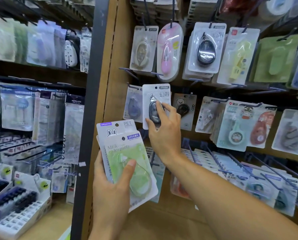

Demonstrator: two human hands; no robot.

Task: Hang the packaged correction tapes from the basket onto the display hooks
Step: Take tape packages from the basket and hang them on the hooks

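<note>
My right hand (163, 134) pinches the grey correction tape pack (156, 105) upright, its hang hole topmost, right of the blue hanging pack (132, 105), while my left hand (110, 186) grips the green pack (129, 163)

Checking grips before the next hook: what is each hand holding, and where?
Right hand: grey tape pack, lower part. Left hand: stack of packs, lower left.

Right hand (163, 129): raised with forearm extended up and to the left; index finger and thumb pinch a held pack, back of hand toward camera.
Left hand (110, 184): lower, palm upward; thumb (129, 170) laid across the front of a gripped stack, fingers curled behind it.
Forearms: both bare, entering from the bottom edge.
</note>
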